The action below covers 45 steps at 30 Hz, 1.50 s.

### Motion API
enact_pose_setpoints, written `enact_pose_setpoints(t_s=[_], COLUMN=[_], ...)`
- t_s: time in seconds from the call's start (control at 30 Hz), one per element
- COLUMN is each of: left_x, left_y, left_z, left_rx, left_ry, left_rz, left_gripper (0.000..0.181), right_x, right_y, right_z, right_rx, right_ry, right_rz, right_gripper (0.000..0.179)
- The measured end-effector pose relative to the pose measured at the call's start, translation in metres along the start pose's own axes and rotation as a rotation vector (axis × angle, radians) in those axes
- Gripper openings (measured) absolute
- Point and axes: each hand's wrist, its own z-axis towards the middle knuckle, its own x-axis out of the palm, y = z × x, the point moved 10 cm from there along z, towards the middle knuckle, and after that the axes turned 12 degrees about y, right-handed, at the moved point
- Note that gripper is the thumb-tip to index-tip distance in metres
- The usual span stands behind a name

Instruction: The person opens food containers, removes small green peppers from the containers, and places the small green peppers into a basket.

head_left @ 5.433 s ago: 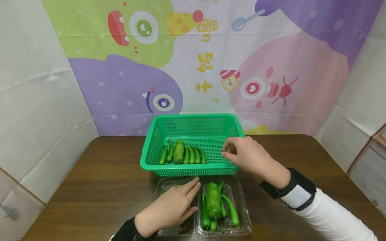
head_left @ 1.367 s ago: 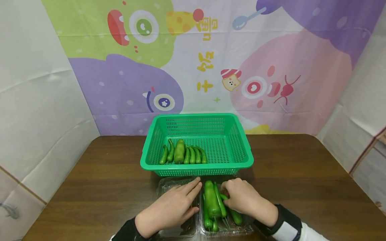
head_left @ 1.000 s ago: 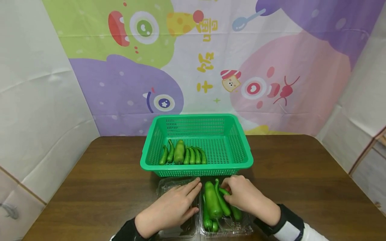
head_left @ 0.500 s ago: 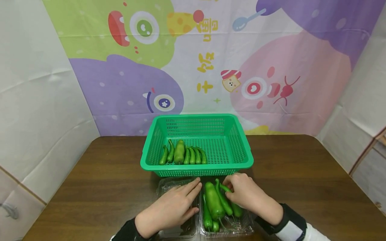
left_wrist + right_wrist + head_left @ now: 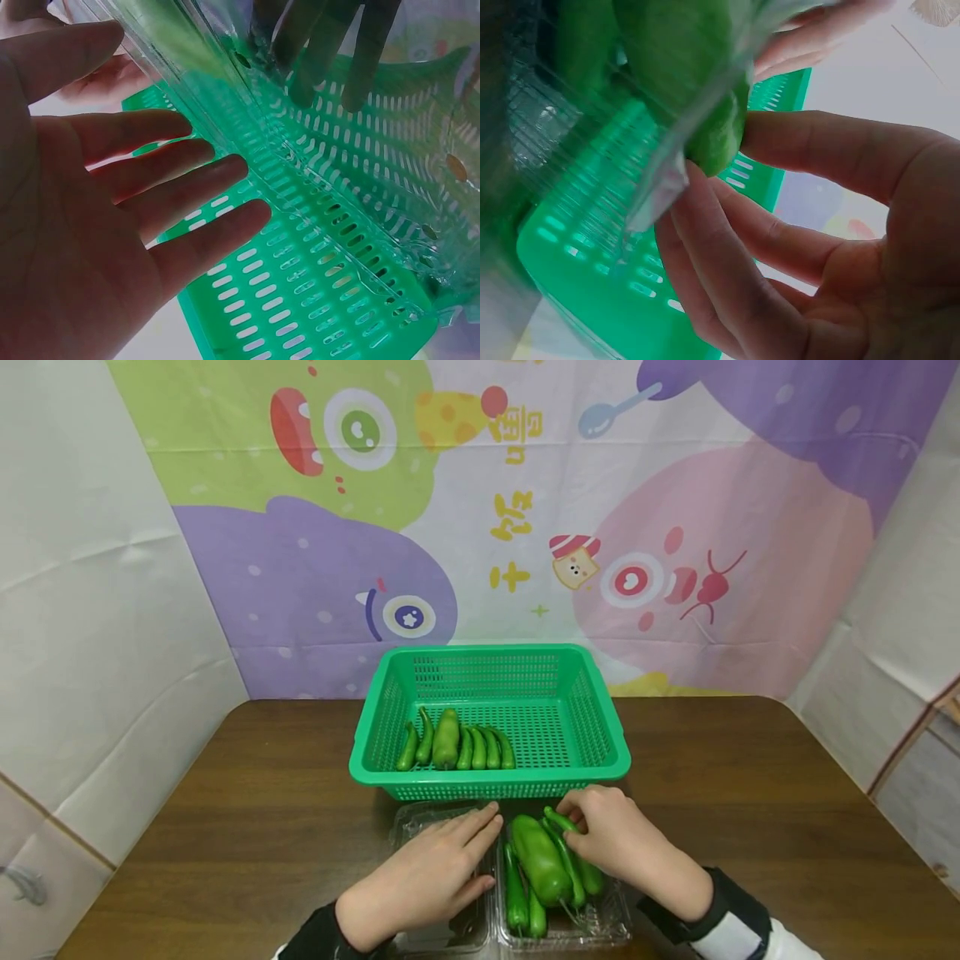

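My left hand (image 5: 423, 877) lies with straight fingers over the lid half of a clear plastic clamshell box (image 5: 615, 931). My right hand (image 5: 618, 835) is at the far right corner of the box's other half, its thumb and fingertips pinching a slender green chili pepper (image 5: 561, 820). The right wrist view shows the pinched pepper's end (image 5: 718, 146) between thumb and fingers. Beside it a large, thick green pepper (image 5: 542, 862) slants over the others. More slender green peppers (image 5: 515, 893) lie along the box's left side; the right hand hides part of the pile.
Directly behind the box stands a green perforated basket (image 5: 487, 774). A row of several slender green peppers with one thick pepper (image 5: 446, 739) lies in its left half. The brown wooden table (image 5: 247, 827) ends against a cartoon-printed cloth (image 5: 510, 635).
The right hand came from over the basket down to the box, then edged slightly away from me. The thick pepper has shifted right and tilted; the slender left ones show more. The left hand stays put.
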Motion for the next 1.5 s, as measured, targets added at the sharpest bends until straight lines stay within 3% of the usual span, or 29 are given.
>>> enact_pose_setpoints(t_s=[0.63, 1.5], left_x=[0.0, -0.001], left_y=[0.001, -0.001], left_z=[0.0, 0.0], left_rx=[0.005, 0.01], left_ry=[0.005, -0.022], left_rz=[-0.007, 0.022], left_gripper=[0.061, 0.061], right_x=[-0.015, -0.038], right_y=[0.009, 0.043], right_z=[-0.003, 0.008], right_rx=[-0.032, -0.17], right_ry=[-0.042, 0.011], right_rz=[0.019, -0.021], right_gripper=[0.02, 0.015])
